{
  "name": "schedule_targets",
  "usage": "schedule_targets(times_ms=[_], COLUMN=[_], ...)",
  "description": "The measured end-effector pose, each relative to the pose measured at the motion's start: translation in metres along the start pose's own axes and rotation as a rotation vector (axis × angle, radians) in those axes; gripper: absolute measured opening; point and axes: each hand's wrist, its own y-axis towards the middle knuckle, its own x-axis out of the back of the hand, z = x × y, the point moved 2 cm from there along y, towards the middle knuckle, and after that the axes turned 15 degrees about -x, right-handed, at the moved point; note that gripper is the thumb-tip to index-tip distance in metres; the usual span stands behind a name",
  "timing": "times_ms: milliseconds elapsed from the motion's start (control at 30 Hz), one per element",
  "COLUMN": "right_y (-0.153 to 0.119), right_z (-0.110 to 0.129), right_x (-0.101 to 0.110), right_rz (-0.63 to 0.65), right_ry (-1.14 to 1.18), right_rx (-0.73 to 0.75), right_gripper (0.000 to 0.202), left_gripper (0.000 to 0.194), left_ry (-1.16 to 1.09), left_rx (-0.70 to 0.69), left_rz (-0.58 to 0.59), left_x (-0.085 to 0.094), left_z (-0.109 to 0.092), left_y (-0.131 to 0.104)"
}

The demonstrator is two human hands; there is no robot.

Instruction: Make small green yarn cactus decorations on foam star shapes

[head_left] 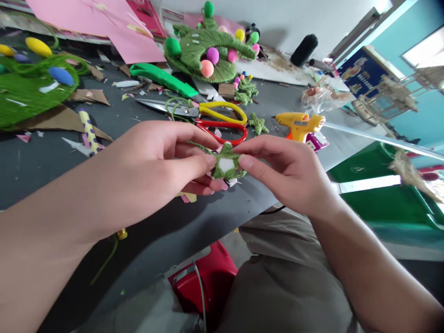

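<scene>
Between my two hands is a small star (227,163) wrapped in green yarn, with a pale bare patch at its centre. My left hand (166,159) pinches its left side between thumb and fingers. On the right side, the thumb and index finger of my right hand (284,164) grip it too. Just beyond lie scissors (222,111) with one yellow and one red handle, a strand of green yarn across their blades. A similar green star (258,123) rests to the right of the scissors.
A yellow glue gun (294,122) lies at the right, a green utility knife (163,78) behind the scissors. Yarn-wrapped pieces with coloured balls (208,53) stand at the back, another green piece (34,92) at left. Paper scraps litter the grey table (138,226). A green bin (374,185) is at right.
</scene>
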Motion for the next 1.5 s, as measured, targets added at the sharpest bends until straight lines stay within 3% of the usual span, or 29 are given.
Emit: schedule_targets(times_ms=[133, 300, 600, 1100, 1500], right_y=[0.0, 0.0, -0.002, -0.003, -0.003], right_z=[0.002, 0.006, 0.01, 0.018, 0.018], right_x=[0.0, -0.003, -0.006, -0.008, -0.008], right_rz=[-0.044, 0.011, 0.013, 0.016, 0.009], right_ry=[-0.014, 0.007, 0.038, -0.057, -0.087], right_rx=[0.016, 0.026, 0.043, 0.102, 0.11], right_gripper=[0.013, 0.014, 0.012, 0.018, 0.018], left_gripper=[0.034, 0.041, 0.024, 0.025, 0.022], left_ry=[-0.008, -0.01, 0.087, 0.168, 0.136], left_rx=[-0.016, -0.073, -0.095, -0.127, -0.088], left_rz=[0.037, 0.017, 0.065, 0.061, 0.066], left_x=[0.002, 0.006, 0.0, 0.003, 0.0], left_z=[0.006, 0.012, 0.003, 0.009, -0.004], left_y=[-0.002, -0.003, -0.001, 0.003, 0.0])
